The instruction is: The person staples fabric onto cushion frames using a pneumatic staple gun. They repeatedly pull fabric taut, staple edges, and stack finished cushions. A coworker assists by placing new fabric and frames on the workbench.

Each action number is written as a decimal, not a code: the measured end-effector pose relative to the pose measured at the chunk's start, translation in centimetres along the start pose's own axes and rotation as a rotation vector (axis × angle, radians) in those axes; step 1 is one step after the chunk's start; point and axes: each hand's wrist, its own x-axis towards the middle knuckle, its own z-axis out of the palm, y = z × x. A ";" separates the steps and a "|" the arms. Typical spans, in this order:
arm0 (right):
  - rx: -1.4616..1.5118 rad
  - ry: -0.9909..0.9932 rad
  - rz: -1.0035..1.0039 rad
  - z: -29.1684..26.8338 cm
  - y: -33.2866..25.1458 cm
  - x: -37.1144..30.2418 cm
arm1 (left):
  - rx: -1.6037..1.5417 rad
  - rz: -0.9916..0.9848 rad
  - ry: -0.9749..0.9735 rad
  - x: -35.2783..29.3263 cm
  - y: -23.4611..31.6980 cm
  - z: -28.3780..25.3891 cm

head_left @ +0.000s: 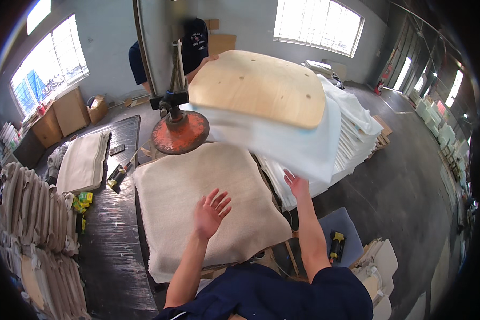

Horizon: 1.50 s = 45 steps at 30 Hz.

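Note:
My left hand (212, 213) is raised over a beige fabric sheet (197, 176), its fingers spread and nothing in it. Near the lower edge of a white foam sheet (288, 144) is my right hand (296, 184), fingers apart; whether they touch the foam I cannot tell. On top of that foam is a curved plywood panel (261, 88) with small holes, tilted and slightly blurred at its lower edge. A co-worker's hand (202, 65) grips the panel's far left edge. Above the fabric's far edge hangs a worn red press disc (181, 132) on a vertical shaft.
A stack of white foam sheets (352, 152) stands to the right. At the left is a dark table (112, 229) with folded fabric (84, 162), a staple gun (118, 176) and piles of covered panels (34, 208). Another staple gun (336, 245) lies on a blue-grey pad (352, 229) near my right arm.

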 end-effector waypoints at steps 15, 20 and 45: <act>0.150 -0.045 -0.134 3.3 -0.5 0.4 | 0.140 -0.020 0.168 -3.6 -2.0 -1.6; 0.122 -0.073 -0.144 1.6 -0.5 -5.7 | 0.051 0.292 -0.043 -13.0 2.0 -4.3; -0.583 -0.203 0.281 8.7 3.5 -20.5 | 0.870 0.286 0.812 -21.5 10.6 -8.3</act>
